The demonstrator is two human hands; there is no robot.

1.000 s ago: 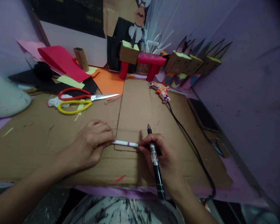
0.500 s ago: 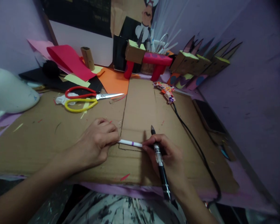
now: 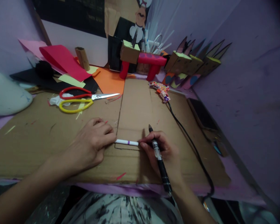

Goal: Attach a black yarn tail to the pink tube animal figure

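Observation:
A white stick with a purple band lies across the cardboard sheet, just above a drawn dark line. My left hand is closed on the stick's left end, its fingers curled on the cardboard. A black pen rests in my right hand, tip pointing up and away from the sheet. The thumb and fingertips of that hand are beside the stick's right end, with a small gap between them.
Red-and-yellow scissors lie at the back left near coloured papers. A patterned glue gun trails a black cable on the right, near a phone. Cardboard figures line the back; a white container stands left.
The fingertips of my right hand have come off the stick's right end. The whole view has shifted slightly, so everything sits a little further left. My left hand still holds the stick.

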